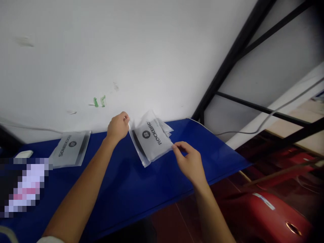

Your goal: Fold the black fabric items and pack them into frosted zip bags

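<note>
Yeah, from here that ROCKBROS pouch (155, 141) over the blue worktop (154, 187) looks light, floppy, maybe slippery; edges seem best, and the left hand (118, 126) and right hand (190, 161) pinch opposite ones between their fingers.

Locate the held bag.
In the head view, the bag is near the centre, between the left hand and right hand, over the blue table.
</note>
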`<state>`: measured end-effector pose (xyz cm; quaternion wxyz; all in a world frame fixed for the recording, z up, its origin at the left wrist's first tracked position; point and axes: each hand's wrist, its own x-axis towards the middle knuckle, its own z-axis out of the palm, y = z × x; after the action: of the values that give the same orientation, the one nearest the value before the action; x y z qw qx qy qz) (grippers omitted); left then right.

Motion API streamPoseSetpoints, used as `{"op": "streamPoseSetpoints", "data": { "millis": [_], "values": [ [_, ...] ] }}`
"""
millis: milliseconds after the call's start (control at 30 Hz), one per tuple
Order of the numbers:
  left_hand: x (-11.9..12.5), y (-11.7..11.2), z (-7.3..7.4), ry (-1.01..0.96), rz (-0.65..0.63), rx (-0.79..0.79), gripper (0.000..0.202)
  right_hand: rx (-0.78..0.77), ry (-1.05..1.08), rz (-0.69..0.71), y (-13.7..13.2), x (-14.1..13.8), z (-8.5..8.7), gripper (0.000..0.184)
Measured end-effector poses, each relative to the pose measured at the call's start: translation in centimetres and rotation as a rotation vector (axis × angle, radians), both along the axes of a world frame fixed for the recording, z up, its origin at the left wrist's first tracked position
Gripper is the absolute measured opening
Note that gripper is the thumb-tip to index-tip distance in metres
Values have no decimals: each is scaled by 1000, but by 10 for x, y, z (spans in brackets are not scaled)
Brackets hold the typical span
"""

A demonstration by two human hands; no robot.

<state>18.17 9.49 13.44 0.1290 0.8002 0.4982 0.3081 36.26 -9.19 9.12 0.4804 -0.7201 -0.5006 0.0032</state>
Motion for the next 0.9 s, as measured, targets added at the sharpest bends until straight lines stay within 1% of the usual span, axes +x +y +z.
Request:
{"op": "streamPoseSetpoints", "data": {
  "millis": [100, 233, 333, 400, 433, 500, 567, 633, 700, 767, 833, 900],
  "values": [
    [23, 18, 12, -60, -24, -2, 14, 1, 27, -33, 12, 18, 15, 23],
    [54, 44, 20, -153, -51, 6, 14, -7, 49, -83, 32, 42, 30, 24],
    [78, 62, 21, -211, -65, -22, 14, -6, 65, -126, 52, 58, 33, 22],
    [93, 73, 17, -233, -65, -55, 16, 3, 83, -170, 66, 66, 29, 21],
    [99, 77, 13, -237, -63, -70, 17, 5, 91, -196, 74, 69, 24, 21],
    [109, 83, 0, -229, -62, -96, 20, -6, 96, -245, 88, 73, 14, 19],
    [114, 86, -18, -209, -75, -131, 23, -34, 82, -266, 98, 74, 2, 18],
    [114, 85, -38, -191, -102, -168, 26, -55, 64, -276, 102, 75, -8, 19],
    [110, 80, -56, -193, -119, -187, 30, -63, 48, -284, 103, 76, -15, 21],
    [106, 72, -70, -213, -135, -197, 38, -57, 23, -293, 103, 77, -19, 22],
    [103, 62, -82, -242, -147, -210, 47, -27, 5, -286, 104, 80, -23, 22],
    [103, 51, -90, -274, -163, -230, 51, 16, 17, -255, 106, 82, -27, 26]
  ]
}}
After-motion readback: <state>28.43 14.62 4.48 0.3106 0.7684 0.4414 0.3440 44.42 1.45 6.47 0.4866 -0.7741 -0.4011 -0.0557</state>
